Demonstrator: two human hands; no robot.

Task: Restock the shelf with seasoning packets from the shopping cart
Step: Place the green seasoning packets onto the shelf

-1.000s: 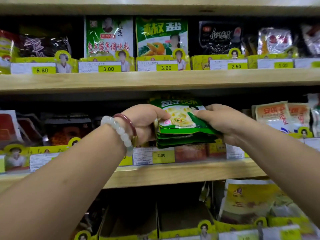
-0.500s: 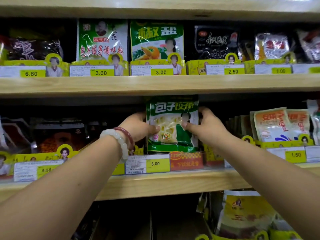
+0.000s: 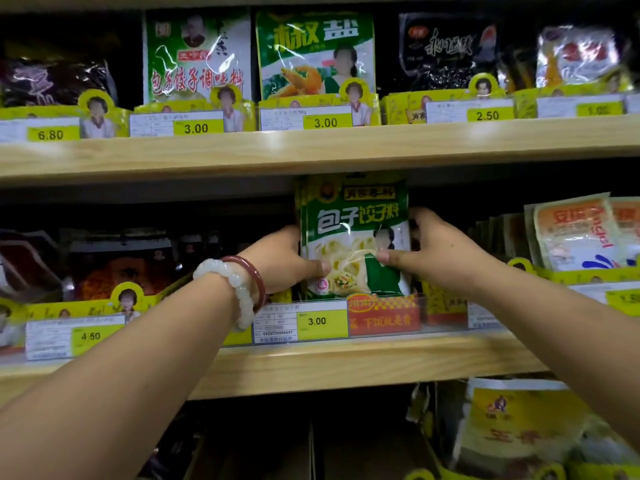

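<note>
The packets stand upright at the front edge of the middle shelf, behind its clear price rail. Only the front one shows its face: glossy green and white film, flat and rectangular, with creased highlights. How many stand behind it is hard to tell; a few thin edges show at the upper left. Their tops reach into the shadow under the upper shelf, and the rail hides their bottoms.

The left hand grips the packets' left side, thumb pressed on the front face, its fingers hidden behind them. The right hand grips the right side, thumb on the front, fingers curled round the edge; their tips are lost in the dark. The left wrist carries a pale bead bracelet and a smooth red bangle.

Both shelves are light wood with visible grain. The back of the middle shelf is black and unreadable. At the right edge an orange and white pouch is cut off by the frame. At the left, dark packs blur behind yellow card fronts. The bottom shelf's yellow pouch is dim and partly out of frame.
</note>
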